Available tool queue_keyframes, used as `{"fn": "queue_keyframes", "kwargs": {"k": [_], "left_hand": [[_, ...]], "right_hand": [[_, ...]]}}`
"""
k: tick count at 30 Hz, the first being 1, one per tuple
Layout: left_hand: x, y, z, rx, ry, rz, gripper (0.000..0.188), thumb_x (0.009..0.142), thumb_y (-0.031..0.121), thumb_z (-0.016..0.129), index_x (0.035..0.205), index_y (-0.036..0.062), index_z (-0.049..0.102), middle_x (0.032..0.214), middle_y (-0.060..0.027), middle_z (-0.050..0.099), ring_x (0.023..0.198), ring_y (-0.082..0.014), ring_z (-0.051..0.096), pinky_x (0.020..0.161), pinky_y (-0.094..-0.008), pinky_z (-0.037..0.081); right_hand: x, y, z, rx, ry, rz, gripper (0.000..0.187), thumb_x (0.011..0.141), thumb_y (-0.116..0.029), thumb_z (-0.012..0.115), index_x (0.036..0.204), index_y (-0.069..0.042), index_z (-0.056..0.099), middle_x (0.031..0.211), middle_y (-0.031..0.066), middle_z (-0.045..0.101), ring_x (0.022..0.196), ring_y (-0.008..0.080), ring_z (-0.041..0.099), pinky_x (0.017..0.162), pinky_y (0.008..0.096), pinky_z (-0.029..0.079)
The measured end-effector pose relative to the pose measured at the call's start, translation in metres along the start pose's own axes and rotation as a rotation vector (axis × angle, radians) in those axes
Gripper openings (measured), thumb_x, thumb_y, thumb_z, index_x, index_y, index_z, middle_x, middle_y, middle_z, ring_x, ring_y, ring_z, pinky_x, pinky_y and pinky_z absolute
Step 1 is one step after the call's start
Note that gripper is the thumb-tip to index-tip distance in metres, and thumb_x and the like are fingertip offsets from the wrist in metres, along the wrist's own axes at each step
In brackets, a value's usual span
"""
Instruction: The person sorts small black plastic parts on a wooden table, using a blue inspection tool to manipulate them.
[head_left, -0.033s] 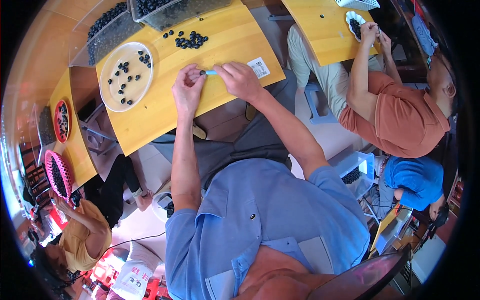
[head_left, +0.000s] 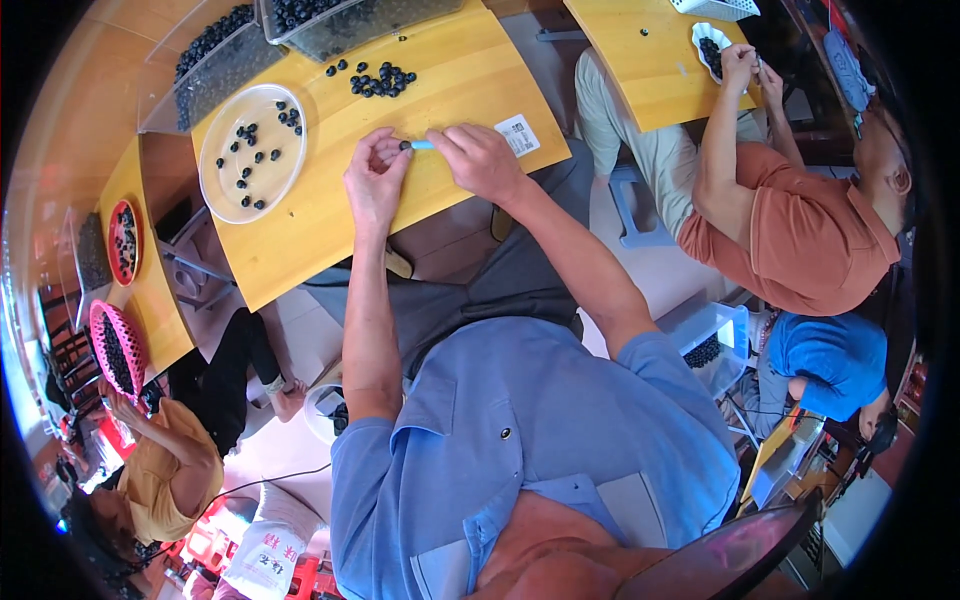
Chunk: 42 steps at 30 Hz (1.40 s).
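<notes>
My left hand [head_left: 375,175] pinches a small round black piece [head_left: 405,146] between thumb and fingertips, over the wooden table [head_left: 345,215]. My right hand [head_left: 480,160] is closed on a thin light-blue stick-like tool [head_left: 423,145], whose tip meets the black piece. The exact kind of the pieces is too small to make out. Beyond my hands lies a loose pile of the same black pieces [head_left: 383,80]. To the left, a round clear shallow tray [head_left: 212,187] holds several more, spread apart.
At the table's far edge stand clear bins [head_left: 345,22] full of black pieces. A white label card [head_left: 517,135] lies right of my right hand. Co-workers sit at other tables: one in a rust-coloured shirt [head_left: 815,225] with a white dish [head_left: 708,45], one in yellow [head_left: 175,455] beside a pink basket [head_left: 100,325].
</notes>
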<state>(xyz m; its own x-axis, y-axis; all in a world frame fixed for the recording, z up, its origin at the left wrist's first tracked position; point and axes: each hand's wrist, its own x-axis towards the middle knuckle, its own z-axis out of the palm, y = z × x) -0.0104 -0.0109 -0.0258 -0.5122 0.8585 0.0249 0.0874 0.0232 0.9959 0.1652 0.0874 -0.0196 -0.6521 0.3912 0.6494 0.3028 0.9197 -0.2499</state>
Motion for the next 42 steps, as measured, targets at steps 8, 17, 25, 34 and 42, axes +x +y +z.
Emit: {"fn": "queue_keyframes", "kwargs": {"k": [8, 17, 25, 34, 42], "left_hand": [[0.0, -0.008, -0.002, -0.098, 0.04, 0.064, 0.042, 0.094, -0.006, 0.077, 0.133, -0.0019, 0.062, 0.107, -0.0073, 0.074, 0.097, -0.0128, 0.071, 0.086, -0.0255, 0.058], [0.006, 0.004, -0.034, 0.096, 0.305, 0.268, 0.021, 0.094, -0.002, 0.078, 0.115, 0.0004, 0.074, 0.103, -0.0064, 0.073, 0.094, -0.0126, 0.07, 0.085, -0.0276, 0.058], [0.066, 0.046, -0.143, 0.729, 0.585, 0.512, 0.021, 0.091, 0.002, 0.078, 0.112, 0.0027, 0.077, 0.107, -0.0122, 0.074, 0.093, -0.0257, 0.073, 0.084, -0.0356, 0.059], [0.101, 0.037, -0.041, 0.818, 0.054, 0.576, 0.018, 0.094, 0.0, 0.069, 0.111, 0.0012, 0.076, 0.11, -0.0195, 0.074, 0.098, -0.0395, 0.073, 0.086, -0.0455, 0.059], [0.105, 0.002, -0.046, 0.915, 0.034, 0.374, 0.018, 0.094, 0.008, 0.073, 0.111, 0.0032, 0.077, 0.105, -0.0201, 0.074, 0.095, -0.0377, 0.074, 0.086, -0.0439, 0.059]], "right_hand": [[0.002, 0.002, 0.003, -0.073, -0.052, 0.091, 0.026, 0.086, -0.009, 0.066, 0.111, -0.003, 0.072, 0.088, 0.0081, 0.066, 0.082, 0.0254, 0.07, 0.072, 0.0393, 0.058], [0.0, 0.005, 0.006, -0.098, -0.035, 0.099, 0.027, 0.084, -0.007, 0.065, 0.111, -0.002, 0.071, 0.09, 0.0084, 0.066, 0.085, 0.026, 0.071, 0.072, 0.04, 0.059], [0.0, 0.005, 0.004, -0.075, -0.035, 0.109, 0.027, 0.083, -0.006, 0.066, 0.11, -0.002, 0.07, 0.089, 0.0088, 0.065, 0.085, 0.0269, 0.07, 0.073, 0.0416, 0.058], [0.003, 0.002, 0.002, -0.046, -0.003, 0.107, 0.027, 0.084, -0.004, 0.065, 0.11, -0.001, 0.071, 0.089, 0.01, 0.066, 0.086, 0.0287, 0.07, 0.075, 0.0431, 0.058], [0.004, 0.002, 0.002, -0.046, -0.04, 0.126, 0.023, 0.086, -0.004, 0.064, 0.108, -0.003, 0.071, 0.088, 0.0093, 0.066, 0.084, 0.0283, 0.071, 0.071, 0.0419, 0.059]]}}
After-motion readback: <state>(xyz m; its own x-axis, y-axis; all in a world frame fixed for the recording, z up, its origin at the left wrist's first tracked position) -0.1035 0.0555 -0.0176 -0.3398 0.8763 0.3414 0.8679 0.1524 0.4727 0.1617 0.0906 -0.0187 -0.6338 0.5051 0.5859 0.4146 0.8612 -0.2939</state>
